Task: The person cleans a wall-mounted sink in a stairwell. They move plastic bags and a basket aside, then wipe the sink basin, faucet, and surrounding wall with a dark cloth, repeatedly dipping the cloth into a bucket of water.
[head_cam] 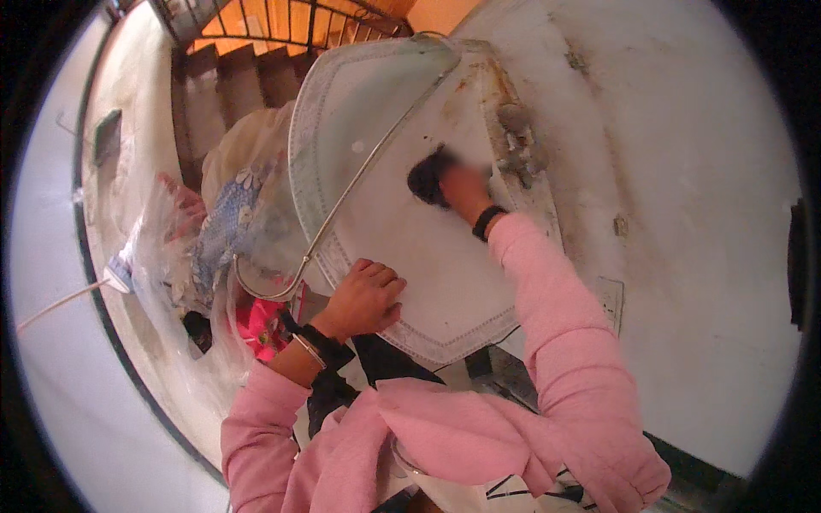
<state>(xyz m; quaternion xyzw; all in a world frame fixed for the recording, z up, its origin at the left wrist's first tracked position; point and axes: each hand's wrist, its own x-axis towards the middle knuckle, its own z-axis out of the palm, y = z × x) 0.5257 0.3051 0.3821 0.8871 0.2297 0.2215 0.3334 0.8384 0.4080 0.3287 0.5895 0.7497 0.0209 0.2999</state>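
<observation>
A dark cloth (pixel 426 179) is bunched under my right hand (pixel 465 191), which presses it onto a white tabletop (pixel 410 243) with a patterned border. Blur hides the fingertips of that hand. My left hand (pixel 364 298) lies over the tabletop's near left border, fingers bent and close together. No loose object shows in it, and its palm is hidden. Slanting over the left part of the tabletop is a thin pale rod (pixel 365 170) with a curved hook at its lower end.
Clear plastic sheeting (pixel 211 346) and blue patterned fabric (pixel 224 218) are heaped at the left, beside a bright pink item (pixel 260 327). Stairs (pixel 221 90) with a dark railing (pixel 311 29) lie beyond. A stained white wall (pixel 693 211) with a socket plate (pixel 610 301) borders the right side.
</observation>
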